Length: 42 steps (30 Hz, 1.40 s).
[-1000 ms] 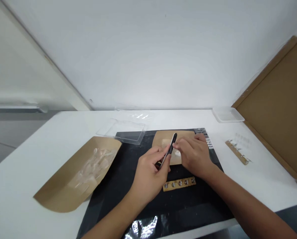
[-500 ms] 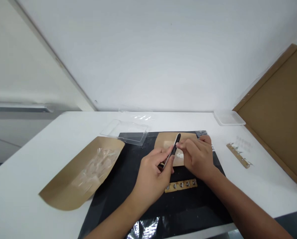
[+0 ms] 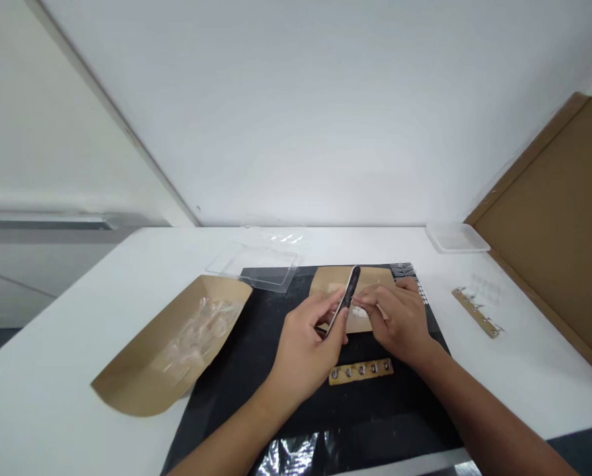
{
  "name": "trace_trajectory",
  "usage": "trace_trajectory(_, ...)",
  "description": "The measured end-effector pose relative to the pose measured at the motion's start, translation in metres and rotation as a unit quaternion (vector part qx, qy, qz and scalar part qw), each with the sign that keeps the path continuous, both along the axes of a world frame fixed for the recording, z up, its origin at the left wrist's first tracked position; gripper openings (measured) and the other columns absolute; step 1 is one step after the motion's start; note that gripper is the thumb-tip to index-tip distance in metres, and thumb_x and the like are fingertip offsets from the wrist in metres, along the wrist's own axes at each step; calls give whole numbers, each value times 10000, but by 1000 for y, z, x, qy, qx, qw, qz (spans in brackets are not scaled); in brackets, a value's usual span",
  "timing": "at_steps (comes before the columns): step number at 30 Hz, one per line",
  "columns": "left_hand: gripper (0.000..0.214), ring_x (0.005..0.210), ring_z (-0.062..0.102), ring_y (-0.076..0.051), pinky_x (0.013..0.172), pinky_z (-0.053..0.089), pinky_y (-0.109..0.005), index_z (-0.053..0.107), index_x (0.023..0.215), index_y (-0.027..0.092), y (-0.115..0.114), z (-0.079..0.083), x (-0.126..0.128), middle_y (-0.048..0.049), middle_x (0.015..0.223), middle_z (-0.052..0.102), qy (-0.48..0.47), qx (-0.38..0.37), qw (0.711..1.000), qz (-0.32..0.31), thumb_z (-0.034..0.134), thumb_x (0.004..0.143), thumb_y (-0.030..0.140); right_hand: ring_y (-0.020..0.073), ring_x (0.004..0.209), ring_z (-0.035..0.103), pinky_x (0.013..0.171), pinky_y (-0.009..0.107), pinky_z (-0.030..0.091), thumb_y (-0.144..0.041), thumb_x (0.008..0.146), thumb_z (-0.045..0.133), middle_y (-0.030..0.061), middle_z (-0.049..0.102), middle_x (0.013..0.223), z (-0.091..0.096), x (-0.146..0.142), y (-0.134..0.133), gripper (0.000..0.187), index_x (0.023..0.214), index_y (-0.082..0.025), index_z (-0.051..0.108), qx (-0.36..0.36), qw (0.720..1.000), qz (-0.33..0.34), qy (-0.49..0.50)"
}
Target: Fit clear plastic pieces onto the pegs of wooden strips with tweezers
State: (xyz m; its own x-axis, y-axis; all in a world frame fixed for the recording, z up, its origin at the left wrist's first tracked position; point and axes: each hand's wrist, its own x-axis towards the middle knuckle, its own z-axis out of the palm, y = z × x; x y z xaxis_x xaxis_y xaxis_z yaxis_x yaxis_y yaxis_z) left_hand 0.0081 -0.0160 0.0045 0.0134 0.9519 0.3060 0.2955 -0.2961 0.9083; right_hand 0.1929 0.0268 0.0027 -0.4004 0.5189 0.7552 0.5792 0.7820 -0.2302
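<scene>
My left hand (image 3: 308, 337) is closed around a slim flat strip (image 3: 350, 287), black on one face with a pale edge, tilted up and away to the right. Close against its dark face, my right hand (image 3: 400, 317) has thumb and fingertips pinched together; anything between them is too small to make out. Behind both hands lies a tan paper tray (image 3: 326, 277) with small white pieces (image 3: 359, 311), partly hidden. Below the hands, a tan strip with several small metal parts (image 3: 360, 371) rests on the black mat (image 3: 375, 423).
At left, a larger tan paper tray (image 3: 132, 390) holds clear plastic pieces (image 3: 197, 337). A clear plastic lid (image 3: 261, 261) overlaps the mat's back edge. To the right are another strip with metal parts (image 3: 476, 313), a translucent container (image 3: 457, 238) and an upright cardboard panel (image 3: 554, 225).
My right fingertips have shifted slightly down along the strip, away from its upper end. The left hand keeps its hold. The camera view has moved a little.
</scene>
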Motion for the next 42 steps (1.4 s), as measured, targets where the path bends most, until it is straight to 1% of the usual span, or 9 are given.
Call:
trace_trajectory(3,361,638,676,-114,453,499,-181,710,1305,195,1,-4,2,-48,982,667,-4,3,1000,17,644,972,318,163,831,781,784,353,359,-206,1020,697,-43,837,930,0,6,-1,73,969,-259,697,-49,996,-3,72)
trace_trajectory(9,379,716,686,-140,477,502,-201,644,1346,201,5,-6,0,-75,1083,645,19,22,998,51,611,990,327,179,756,789,840,373,448,-262,997,729,-45,833,900,0,8,-4,33,988,-288,711,-138,979,-4,152)
trace_trajectory(14,341,737,675,-144,600,561,-245,635,1320,195,6,-8,-2,-82,1104,665,57,58,995,51,595,1002,310,212,870,814,953,406,507,-300,1005,724,-31,840,911,-1,7,-7,286,1281,-314,651,-195,959,28,201)
trace_trajectory(20,315,728,660,-151,658,557,-277,617,1320,202,8,-6,-5,-58,1041,676,126,128,980,85,550,1021,275,192,838,808,909,401,467,-256,1060,624,-34,838,953,-4,10,-4,327,1377,-335,627,-132,980,13,146)
trace_trajectory(24,258,697,645,-155,643,521,-281,643,1239,207,-4,13,-9,-51,1037,685,285,172,937,103,510,1020,232,192,871,808,836,387,439,-225,1064,602,-30,842,973,-6,14,1,307,1356,-314,634,-80,991,2,111)
trace_trajectory(27,283,731,676,-190,564,467,-279,663,1257,237,-24,27,-18,-57,1086,700,402,130,898,124,496,1029,256,182,877,805,821,384,428,-215,1073,584,-22,841,1029,-3,15,1,241,1279,-303,672,-73,992,12,99)
trace_trajectory(30,329,778,708,-212,605,491,-302,674,1287,266,-46,29,-38,-55,1127,713,439,54,886,138,451,1048,312,192,890,800,808,388,422,-234,1083,574,1,836,1066,-1,14,-2,169,1190,-283,696,-71,993,26,89)
trace_trajectory(36,405,895,733,-246,768,548,-354,720,1272,258,-68,8,-84,-77,1155,737,478,-81,864,138,404,1047,377,182,831,791,813,382,428,-319,1051,677,-1,841,1007,-4,13,-6,120,1159,-268,685,-88,990,72,88)
trace_trajectory(42,387,934,723,-234,758,539,-331,746,1271,260,-64,-13,-84,-70,1117,738,491,-50,854,162,430,1066,350,156,735,761,812,357,414,-534,953,756,-47,827,846,-9,11,-10,297,1086,-272,713,-167,969,173,59)
